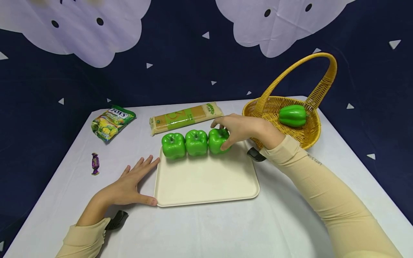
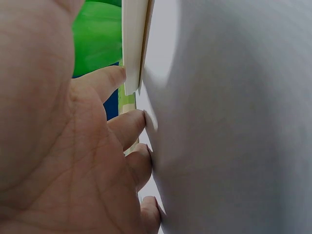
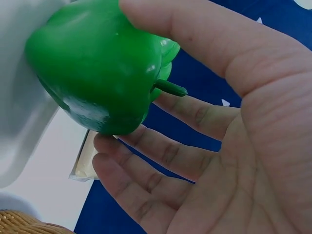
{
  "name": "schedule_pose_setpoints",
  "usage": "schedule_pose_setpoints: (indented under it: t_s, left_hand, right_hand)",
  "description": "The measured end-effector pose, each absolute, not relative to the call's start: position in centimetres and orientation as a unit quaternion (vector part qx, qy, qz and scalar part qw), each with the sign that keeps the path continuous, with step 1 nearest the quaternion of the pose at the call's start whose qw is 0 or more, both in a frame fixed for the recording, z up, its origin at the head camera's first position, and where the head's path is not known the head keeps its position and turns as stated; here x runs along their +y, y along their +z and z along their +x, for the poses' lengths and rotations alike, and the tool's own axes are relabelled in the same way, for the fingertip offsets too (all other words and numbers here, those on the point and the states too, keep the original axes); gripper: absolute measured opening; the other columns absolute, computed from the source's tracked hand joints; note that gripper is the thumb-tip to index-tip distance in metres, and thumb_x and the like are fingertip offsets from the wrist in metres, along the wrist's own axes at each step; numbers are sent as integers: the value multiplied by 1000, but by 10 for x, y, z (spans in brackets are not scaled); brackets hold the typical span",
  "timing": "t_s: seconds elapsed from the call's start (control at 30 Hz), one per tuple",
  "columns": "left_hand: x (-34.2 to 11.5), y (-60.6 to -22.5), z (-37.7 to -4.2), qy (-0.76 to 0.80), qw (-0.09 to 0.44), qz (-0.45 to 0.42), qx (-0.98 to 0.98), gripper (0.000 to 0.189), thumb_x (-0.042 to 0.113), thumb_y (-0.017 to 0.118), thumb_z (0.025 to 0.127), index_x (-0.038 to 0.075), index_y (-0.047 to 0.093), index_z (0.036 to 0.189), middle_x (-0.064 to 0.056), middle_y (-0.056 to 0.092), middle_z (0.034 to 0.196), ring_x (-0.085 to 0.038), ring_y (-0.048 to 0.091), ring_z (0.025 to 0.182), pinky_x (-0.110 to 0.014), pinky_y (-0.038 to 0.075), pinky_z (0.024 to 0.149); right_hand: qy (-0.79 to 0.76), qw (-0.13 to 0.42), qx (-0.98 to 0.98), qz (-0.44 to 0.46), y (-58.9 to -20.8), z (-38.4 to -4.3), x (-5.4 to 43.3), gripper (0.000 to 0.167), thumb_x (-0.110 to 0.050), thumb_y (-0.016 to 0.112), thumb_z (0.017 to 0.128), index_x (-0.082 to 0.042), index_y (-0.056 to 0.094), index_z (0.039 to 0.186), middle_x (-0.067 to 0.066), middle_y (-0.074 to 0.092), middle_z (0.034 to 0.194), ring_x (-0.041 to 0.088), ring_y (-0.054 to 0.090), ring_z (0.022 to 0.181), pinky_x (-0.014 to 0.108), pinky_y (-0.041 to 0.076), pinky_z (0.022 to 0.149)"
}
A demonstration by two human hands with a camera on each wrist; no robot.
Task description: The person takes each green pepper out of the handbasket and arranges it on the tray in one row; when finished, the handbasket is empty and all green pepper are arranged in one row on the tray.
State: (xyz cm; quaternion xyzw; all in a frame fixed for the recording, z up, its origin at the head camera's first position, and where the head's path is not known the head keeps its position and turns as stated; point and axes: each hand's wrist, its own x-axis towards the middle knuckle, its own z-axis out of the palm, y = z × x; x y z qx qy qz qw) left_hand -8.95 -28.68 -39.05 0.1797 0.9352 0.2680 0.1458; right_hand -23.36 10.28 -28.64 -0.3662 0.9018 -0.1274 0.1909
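Note:
Three green bell peppers stand upright in a row along the far edge of a cream tray (image 1: 206, 182): a left pepper (image 1: 174, 146), a middle pepper (image 1: 196, 143) and a right pepper (image 1: 217, 141). My right hand (image 1: 243, 127) holds the right one, thumb on the near side and fingers around the far side. In the right wrist view this bell pepper (image 3: 97, 63) shows its stem toward the palm. My left hand (image 1: 129, 188) lies with spread fingers at the tray's left side; thumb and index finger touch its rim (image 2: 134, 48).
A yellow wicker basket (image 1: 311, 132) with a tall handle stands at the right, holding another green pepper (image 1: 292, 115). Behind the tray lies a noodle packet (image 1: 185, 117). At the left are a green candy bag (image 1: 113, 123) and a purple wrapped candy (image 1: 95, 163).

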Motion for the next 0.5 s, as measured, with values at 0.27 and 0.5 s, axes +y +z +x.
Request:
schedule_pose_setpoints:
  t_s: [0.27, 0.5]
  left_hand:
    - [-286, -391, -90, 264, 145, 177, 937, 133, 61, 97, 67, 26, 23, 173, -24, 13, 180, -58, 2, 164, -86, -2, 121]
    - [-285, -390, -89, 265, 147, 176, 937, 134, 61, 97, 67, 26, 23, 173, -24, 12, 180, -58, 2, 164, -86, -2, 121]
  right_hand:
    - [-136, 187, 901, -367, -278, -227, 110, 83, -31, 91, 87, -7, 51, 156, 19, 63, 150, 37, 58, 141, 54, 47, 119]
    - [-157, 173, 901, -364, -260, -209, 130, 80, -32, 90, 88, -12, 51, 156, 12, 63, 151, 32, 59, 141, 55, 49, 117]
